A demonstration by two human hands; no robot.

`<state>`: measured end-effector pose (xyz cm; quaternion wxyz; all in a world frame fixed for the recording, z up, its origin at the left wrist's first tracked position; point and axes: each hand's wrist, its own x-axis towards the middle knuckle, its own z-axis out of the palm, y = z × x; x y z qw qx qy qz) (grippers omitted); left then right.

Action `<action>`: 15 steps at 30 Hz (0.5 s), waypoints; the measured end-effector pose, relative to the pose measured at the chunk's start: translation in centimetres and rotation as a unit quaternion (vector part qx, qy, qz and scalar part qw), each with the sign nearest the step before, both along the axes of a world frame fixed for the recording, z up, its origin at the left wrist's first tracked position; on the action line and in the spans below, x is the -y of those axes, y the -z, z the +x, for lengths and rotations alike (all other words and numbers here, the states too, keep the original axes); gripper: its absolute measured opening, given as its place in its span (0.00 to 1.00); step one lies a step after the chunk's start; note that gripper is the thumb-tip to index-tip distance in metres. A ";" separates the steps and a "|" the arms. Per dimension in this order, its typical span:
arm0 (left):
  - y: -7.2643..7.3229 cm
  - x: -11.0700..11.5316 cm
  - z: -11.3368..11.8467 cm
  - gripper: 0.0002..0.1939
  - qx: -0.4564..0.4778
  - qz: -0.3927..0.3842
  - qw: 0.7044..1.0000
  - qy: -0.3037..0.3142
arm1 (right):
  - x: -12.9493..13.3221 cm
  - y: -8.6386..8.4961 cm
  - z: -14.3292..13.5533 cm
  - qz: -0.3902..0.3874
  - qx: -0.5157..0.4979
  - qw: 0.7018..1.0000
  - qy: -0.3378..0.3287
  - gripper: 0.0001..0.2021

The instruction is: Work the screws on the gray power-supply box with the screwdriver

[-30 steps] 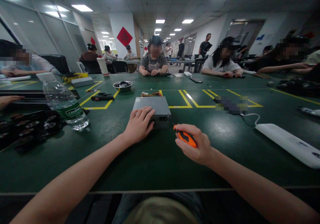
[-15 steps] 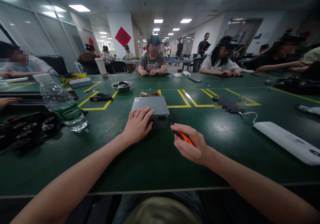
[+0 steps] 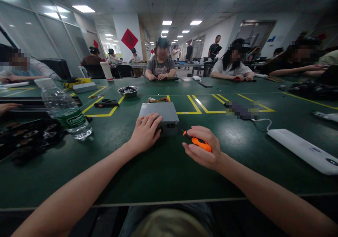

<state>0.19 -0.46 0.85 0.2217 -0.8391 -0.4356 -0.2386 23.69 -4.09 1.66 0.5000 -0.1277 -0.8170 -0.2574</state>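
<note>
A grey computer power supply unit (image 3: pixel 166 111) lies on the green table, its socket side facing me and its bundle of coloured wires (image 3: pixel 158 99) at the back. My left hand (image 3: pixel 146 130) grips its left front part, fingers across the top and thumb down at the front face. In my right hand (image 3: pixel 204 148) is an orange and black screwdriver (image 3: pixel 200 143), held loosely between thumb and fingers. Its thin shaft points at the lower right corner of the unit's front face. Whether the tip sits in a screw is too small to tell.
A water bottle (image 3: pixel 69 112) stands left, beside dark fan parts (image 3: pixel 29 138). Farther back are a metal bowl (image 3: pixel 127 91) of small parts and a black tool (image 3: pixel 106 104). A white power bank (image 3: pixel 303 149) with a cable lies right. Co-workers sit across the table (image 3: pixel 158 180).
My right hand's fingers have loosened and shifted round the screwdriver handle, showing more of its orange side. The hand moved slightly right. My left hand and the power supply unit stay in place.
</note>
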 end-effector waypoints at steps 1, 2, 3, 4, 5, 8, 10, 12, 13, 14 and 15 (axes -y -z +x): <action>0.0 0.0 0.0 0.21 0.000 0.000 1.000 0.001 | -0.1 -0.1 0.2 0.015 0.002 1.000 0.013 0.12; 0.0 0.0 0.0 0.21 0.001 0.000 1.000 0.002 | -0.1 -0.1 0.3 0.024 0.004 0.999 0.023 0.13; -0.1 0.1 0.1 0.21 0.002 0.000 1.000 0.002 | -0.1 -0.1 0.4 0.024 0.006 0.999 0.030 0.13; -0.1 0.1 0.1 0.21 0.002 -0.001 1.000 0.002 | -0.1 0.0 0.4 0.018 0.009 0.999 0.032 0.13; -0.1 0.1 0.1 0.21 0.003 -0.001 1.000 0.002 | 0.0 0.1 0.4 0.009 0.012 0.999 0.030 0.14; -0.1 0.1 0.1 0.21 0.006 -0.002 1.000 0.004 | -0.1 0.7 0.1 -0.016 0.002 1.000 0.011 0.14; -0.1 0.1 0.0 0.22 0.009 -0.002 1.000 0.007 | -0.2 0.9 0.0 -0.019 -0.011 1.000 0.005 0.13; -0.1 0.1 0.0 0.22 0.008 -0.003 1.000 0.008 | -0.3 0.9 0.0 -0.019 -0.020 1.000 0.016 0.13; -0.1 0.1 0.0 0.22 0.007 -0.003 1.000 0.008 | -0.3 0.8 0.1 -0.020 -0.020 0.999 0.023 0.13; -0.1 0.1 0.0 0.22 0.004 -0.004 1.000 0.008 | -0.3 0.8 0.1 -0.022 -0.018 0.999 0.028 0.14; -0.2 0.1 0.0 0.22 0.003 -0.005 1.000 0.007 | -0.3 0.8 0.2 -0.025 -0.018 0.999 0.028 0.14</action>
